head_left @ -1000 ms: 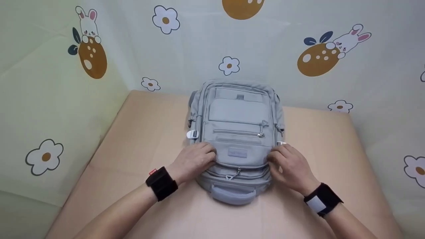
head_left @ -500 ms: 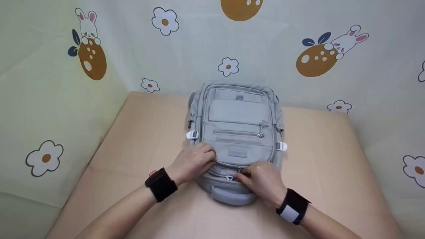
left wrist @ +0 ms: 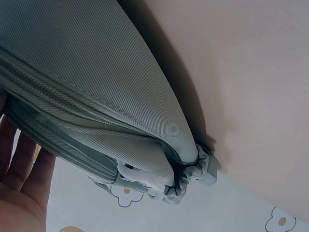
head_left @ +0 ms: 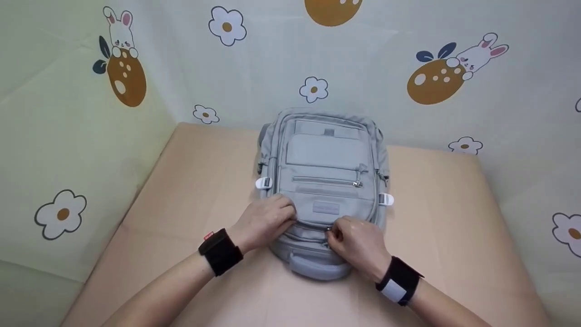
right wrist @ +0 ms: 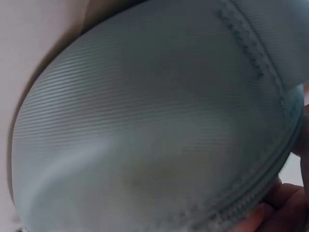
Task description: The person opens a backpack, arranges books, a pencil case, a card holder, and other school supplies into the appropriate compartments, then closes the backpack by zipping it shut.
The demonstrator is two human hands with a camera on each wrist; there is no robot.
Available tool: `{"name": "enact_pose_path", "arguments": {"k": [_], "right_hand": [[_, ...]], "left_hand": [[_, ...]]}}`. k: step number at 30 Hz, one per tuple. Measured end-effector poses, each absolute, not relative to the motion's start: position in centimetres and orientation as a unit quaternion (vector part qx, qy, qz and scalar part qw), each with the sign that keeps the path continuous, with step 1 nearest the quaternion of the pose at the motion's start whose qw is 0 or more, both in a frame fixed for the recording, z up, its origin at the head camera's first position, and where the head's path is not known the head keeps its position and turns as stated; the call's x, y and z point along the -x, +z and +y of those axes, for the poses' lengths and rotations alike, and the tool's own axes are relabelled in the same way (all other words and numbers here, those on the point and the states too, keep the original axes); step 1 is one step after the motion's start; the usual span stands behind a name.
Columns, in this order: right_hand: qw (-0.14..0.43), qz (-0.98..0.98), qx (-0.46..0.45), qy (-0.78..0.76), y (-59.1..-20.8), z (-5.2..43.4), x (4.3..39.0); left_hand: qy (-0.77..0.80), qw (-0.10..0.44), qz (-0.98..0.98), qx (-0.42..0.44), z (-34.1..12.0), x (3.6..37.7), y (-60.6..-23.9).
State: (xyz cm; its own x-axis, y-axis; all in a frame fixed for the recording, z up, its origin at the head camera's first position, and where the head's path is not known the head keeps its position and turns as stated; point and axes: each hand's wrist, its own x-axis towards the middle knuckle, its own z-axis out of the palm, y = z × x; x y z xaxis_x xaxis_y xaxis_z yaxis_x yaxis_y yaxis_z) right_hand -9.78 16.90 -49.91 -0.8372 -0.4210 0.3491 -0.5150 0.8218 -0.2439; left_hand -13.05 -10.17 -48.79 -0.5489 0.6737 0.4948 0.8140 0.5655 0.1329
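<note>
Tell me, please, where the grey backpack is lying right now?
In the head view the grey backpack lies flat on the beige table, centred near the patterned back wall, with both hands at its near end.

Bright, even light with soft shadows; the right wrist view is blurred.

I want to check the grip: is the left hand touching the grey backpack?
Touching. The head view shows the left hand resting on the backpack; the left wrist view shows fingers against its fabric.
</note>
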Motion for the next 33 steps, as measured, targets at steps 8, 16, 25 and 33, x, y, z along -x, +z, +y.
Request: {"name": "enact_pose_path", "arguments": {"k": [8, 16, 25, 33], "right_hand": [[0.169, -0.933, -0.269, 0.171, -49.5, 18.1, 9.4], [0.16, -0.941, -0.264, 0.142, -48.9, 20.0, 9.0], [0.103, -0.953, -0.222, 0.179, -48.4, 22.0, 8.8], [0.125, -0.948, -0.228, 0.185, -49.0, 22.2, 8.9]], "left_hand": [[-0.178, 0.202, -0.862, 0.429, -10.1, 13.1, -48.8], [-0.177, 0.207, -0.859, 0.433, -10.2, 13.1, -49.0], [-0.176, 0.199, -0.861, 0.433, -10.1, 13.1, -49.0], [-0.19, 0.208, -0.857, 0.432, -9.6, 13.0, -49.0]]}}
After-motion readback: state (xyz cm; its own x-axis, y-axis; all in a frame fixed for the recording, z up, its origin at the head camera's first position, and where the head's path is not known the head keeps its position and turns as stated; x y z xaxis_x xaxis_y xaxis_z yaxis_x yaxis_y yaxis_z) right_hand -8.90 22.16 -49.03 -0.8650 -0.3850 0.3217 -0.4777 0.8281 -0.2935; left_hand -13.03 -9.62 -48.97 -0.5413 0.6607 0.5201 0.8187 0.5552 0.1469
